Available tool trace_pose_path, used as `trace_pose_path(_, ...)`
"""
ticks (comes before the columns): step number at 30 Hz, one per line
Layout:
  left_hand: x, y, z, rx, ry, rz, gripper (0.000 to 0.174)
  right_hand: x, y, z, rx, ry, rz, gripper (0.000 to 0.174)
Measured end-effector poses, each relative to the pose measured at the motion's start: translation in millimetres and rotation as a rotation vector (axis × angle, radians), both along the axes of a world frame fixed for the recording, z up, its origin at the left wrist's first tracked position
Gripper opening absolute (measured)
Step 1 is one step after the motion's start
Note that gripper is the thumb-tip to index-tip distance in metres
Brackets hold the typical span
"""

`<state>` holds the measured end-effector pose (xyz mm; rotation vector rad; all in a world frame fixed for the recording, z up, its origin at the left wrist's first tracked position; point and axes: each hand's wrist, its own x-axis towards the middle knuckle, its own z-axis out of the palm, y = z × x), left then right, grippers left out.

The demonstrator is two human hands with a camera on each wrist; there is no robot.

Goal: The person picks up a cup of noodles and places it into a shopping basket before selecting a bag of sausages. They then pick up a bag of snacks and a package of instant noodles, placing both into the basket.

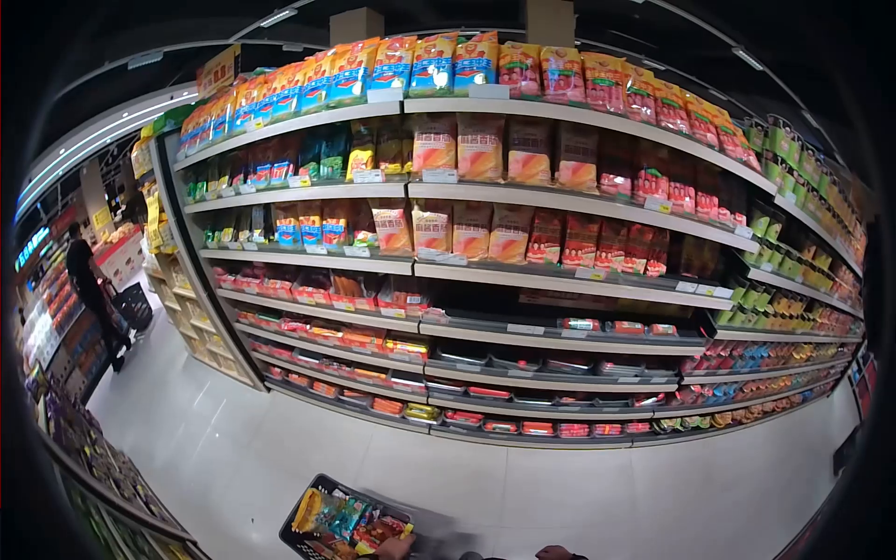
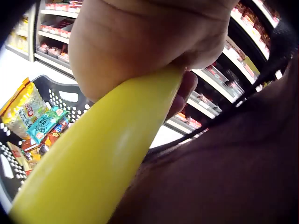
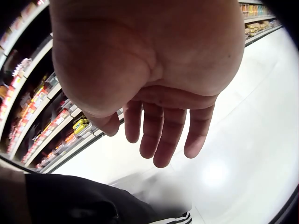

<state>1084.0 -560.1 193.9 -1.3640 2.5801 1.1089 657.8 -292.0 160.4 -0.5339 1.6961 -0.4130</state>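
Note:
My left hand (image 2: 145, 44) grips a thick, smooth yellow handle (image 2: 107, 149) that runs across the left wrist view. In the head view this hand (image 1: 396, 547) shows at the bottom edge, over the right side of a dark shopping basket (image 1: 296, 523). Inside the basket lie a yellow bag (image 2: 25, 105), a teal packet (image 2: 46, 123) and several smaller packages. My right hand (image 3: 149, 84) hangs above the floor with loosely bent fingers and holds nothing. Only a small part of it shows at the head view's lower edge.
A long shelf unit (image 1: 560, 194) with bagged and packed sausages stands ahead. Pale tiled floor (image 1: 523, 476) lies before it. At the left, a person in dark clothes (image 1: 89, 280) stands by a dark basket (image 1: 132, 305). Another shelf (image 1: 112, 495) borders the lower left.

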Motion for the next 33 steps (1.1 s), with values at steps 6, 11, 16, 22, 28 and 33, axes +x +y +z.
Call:
trace_pose_path(6,-19,24,109,0.583,-0.242,0.356,0.069,3,-9,10,0.078,-0.012,-0.029,0.033)
trace_pose_path(11,-20,30,157,0.45,-0.358,0.063,0.056,6,11,36,0.093,-0.042,-0.055,0.039)
trace_pose_path(16,-10,21,146,0.184,-0.333,-0.483,0.054,12,30,52,0.177,-0.07,-0.107,0.042)
trace_pose_path(22,-21,3,84,0.323,-0.408,-0.249,0.068,14,41,65,0.147,-0.04,-0.133,0.041)
trace_pose_path(28,-39,-13,112,0.298,-0.354,-0.411,0.063,19,56,81,0.103,-0.015,-0.24,0.041)
trace_pose_path(33,-52,-27,167,0.345,-0.515,-0.419,0.076,34,80,70,0.152,-0.042,-0.333,0.041)
